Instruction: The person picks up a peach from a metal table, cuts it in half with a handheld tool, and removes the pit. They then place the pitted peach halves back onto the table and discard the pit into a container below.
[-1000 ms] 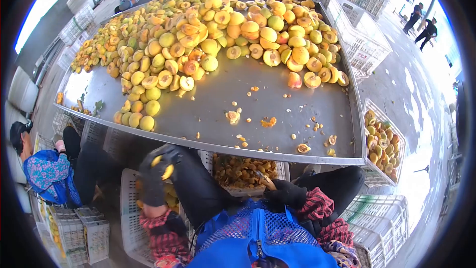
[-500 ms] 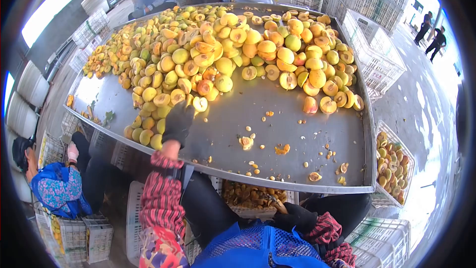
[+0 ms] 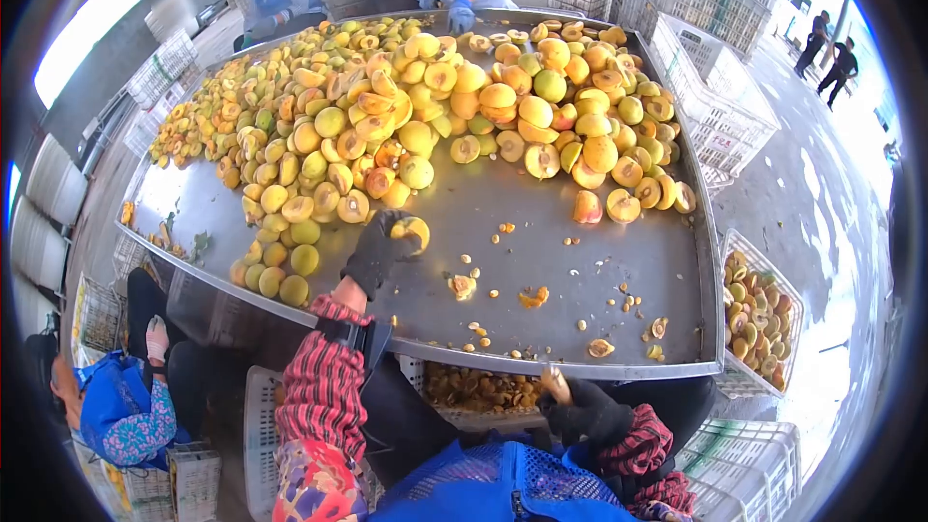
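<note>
My left hand (image 3: 375,256), in a dark glove, is closed on a halved yellow peach (image 3: 412,232) just above the steel table (image 3: 464,300). Behind it a large heap of yellow peaches (image 3: 333,121), many cut in half with pits showing, covers the back and left of the table. My right hand (image 3: 590,416), also dark-gloved, is low at the table's front edge, wrapped around a wooden-handled tool (image 3: 556,384); its working end cannot be made out. Below the edge, between my knees, sits a crate of brownish fruit pieces (image 3: 483,389).
Loose pits and fruit scraps (image 3: 534,298) lie on the table's front part. A crate of peach halves (image 3: 759,319) stands at the right, near stacked white crates (image 3: 720,106). A co-worker (image 3: 121,406) sits at left; two more people work across the table.
My left hand has closed on a peach half and drawn it slightly right, away from the heap. My right hand has risen, tilting the tool upward. The co-worker opposite reaches to the table.
</note>
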The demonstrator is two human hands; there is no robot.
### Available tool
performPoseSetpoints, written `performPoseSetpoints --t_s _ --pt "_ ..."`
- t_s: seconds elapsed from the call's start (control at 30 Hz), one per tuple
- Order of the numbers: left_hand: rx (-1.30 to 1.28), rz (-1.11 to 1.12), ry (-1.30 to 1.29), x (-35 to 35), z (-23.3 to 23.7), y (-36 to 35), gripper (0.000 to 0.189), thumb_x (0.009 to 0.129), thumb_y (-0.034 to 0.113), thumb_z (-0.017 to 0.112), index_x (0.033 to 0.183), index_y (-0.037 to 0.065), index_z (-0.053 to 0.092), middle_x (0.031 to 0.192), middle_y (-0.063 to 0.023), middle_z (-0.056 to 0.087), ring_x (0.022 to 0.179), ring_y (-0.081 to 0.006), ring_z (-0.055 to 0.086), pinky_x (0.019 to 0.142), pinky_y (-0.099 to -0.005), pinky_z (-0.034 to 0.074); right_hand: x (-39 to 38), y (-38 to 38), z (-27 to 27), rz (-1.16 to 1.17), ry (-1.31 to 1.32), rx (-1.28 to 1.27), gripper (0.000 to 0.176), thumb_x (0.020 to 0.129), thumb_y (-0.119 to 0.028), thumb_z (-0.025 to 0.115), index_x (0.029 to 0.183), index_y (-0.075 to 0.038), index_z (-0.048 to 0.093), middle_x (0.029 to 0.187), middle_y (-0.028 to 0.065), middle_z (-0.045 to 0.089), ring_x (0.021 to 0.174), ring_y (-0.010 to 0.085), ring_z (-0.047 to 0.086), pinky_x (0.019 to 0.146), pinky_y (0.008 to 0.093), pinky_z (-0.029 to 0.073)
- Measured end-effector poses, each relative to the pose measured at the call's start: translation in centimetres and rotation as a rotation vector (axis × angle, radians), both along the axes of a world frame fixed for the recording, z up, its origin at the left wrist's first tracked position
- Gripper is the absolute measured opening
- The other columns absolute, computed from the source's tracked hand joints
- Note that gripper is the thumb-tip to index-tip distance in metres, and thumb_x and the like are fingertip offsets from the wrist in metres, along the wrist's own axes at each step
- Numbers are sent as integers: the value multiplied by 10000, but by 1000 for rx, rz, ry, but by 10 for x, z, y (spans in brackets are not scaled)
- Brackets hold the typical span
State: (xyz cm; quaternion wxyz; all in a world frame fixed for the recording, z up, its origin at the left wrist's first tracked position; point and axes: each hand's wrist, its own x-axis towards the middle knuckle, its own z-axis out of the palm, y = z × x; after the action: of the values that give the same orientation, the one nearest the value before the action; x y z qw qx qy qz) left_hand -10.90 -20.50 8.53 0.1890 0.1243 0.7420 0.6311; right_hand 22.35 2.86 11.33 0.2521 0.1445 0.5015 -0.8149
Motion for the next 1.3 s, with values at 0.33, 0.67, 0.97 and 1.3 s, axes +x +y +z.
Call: performPoseSetpoints --t_s 0.33,0.67,0.97,1.3 --pt "432 -472 -502 178 56 72 502 795 22 639 1271 -6 483 1192 -78 549 1054 -166 556 900 -307 478 -46 -19 36 -348 664 367 510 805 -19 644 1261 -32 415 950 57 587 781 136 585 658 260 488" --pt "369 -313 -504 211 42 102 282 912 142 527 1163 18 558 1139 -39 562 990 -100 542 872 -241 446 -27 -15 14 -422 704 656 411 774 29 632 1157 -14 490 993 76 599 868 159 569 751 305 476" --pt "299 -610 -156 210 54 89 457 896 131 511 1323 -3 420 1247 -80 517 1120 -162 493 973 -299 387 -13 -12 20 -618 314 13 365 822 -35 585 1171 -27 478 871 74 596 654 142 589 546 278 503" --pt "696 -246 -446 222 32 101 426 968 289 412 1272 -4 463 1262 -104 521 1121 -209 528 970 -367 427 -17 -22 9 -471 379 153 326 880 -110 577 1175 -10 483 957 52 588 829 102 564 705 258 480"
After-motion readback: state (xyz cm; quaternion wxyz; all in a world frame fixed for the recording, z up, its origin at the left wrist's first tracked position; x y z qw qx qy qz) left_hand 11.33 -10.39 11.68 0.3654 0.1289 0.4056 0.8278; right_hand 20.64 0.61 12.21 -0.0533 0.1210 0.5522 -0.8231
